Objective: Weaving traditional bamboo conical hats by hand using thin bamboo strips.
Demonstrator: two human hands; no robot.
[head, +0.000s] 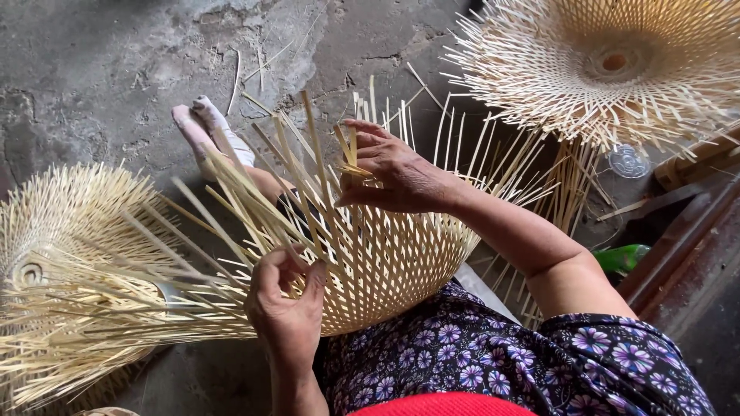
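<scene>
A half-woven dome of pale bamboo strips rests on my lap, its loose strip ends sticking up and out to the left. My left hand pinches a few of those strips at the near left rim. My right hand reaches across the top and grips the ends of a few upright strips between fingers and thumb. My lap is covered by dark cloth with purple flowers.
Another woven bamboo frame lies at the top right, and a third at the left. My feet in pale socks stretch over the rough concrete floor. A clear round lid, wooden planks and a green object sit at the right.
</scene>
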